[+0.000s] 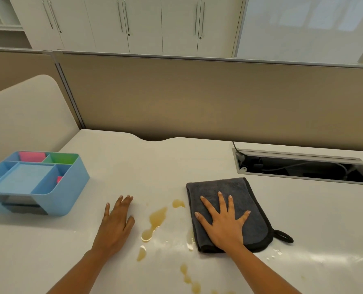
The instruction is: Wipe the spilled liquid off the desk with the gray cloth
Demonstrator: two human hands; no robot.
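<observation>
A folded dark gray cloth with a black loop at its right corner lies flat on the white desk. My right hand rests flat on top of it, fingers spread, palm down. Yellowish spilled liquid sits in puddles and drops just left of the cloth, trailing toward the near edge. Left of the spill, my left hand lies flat on the bare desk, fingers together, holding nothing.
A blue desk organizer with pink and green compartments stands at the left. An open cable tray with wires is sunk into the desk behind the cloth. A beige partition wall closes the far edge.
</observation>
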